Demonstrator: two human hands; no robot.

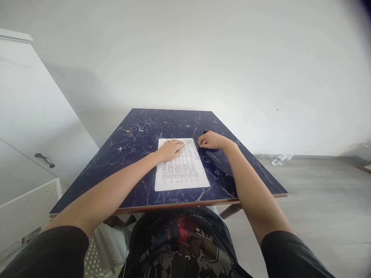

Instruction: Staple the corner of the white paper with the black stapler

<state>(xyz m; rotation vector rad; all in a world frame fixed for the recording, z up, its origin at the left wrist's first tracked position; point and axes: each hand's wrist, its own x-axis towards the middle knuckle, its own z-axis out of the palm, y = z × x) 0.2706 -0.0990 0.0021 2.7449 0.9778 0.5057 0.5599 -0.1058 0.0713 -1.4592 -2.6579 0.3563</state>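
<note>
A small stack of white printed paper sheets lies on the dark blue marble-patterned table. My left hand rests flat on the upper left part of the sheets, fingers stretched out. Just off their upper right edge, my right hand is closed, its fingers curled round a black object. Only small dark parts of that object show past the hand, so its kind stays hidden. Dense dark lines of text cover the top sheet, with a few marks near its right edge.
A white cabinet with a dark handle stands at the left. The table's far edge is by the white wall. On the grey floor at right lies a clear and white item. A white perforated basket sits below the table.
</note>
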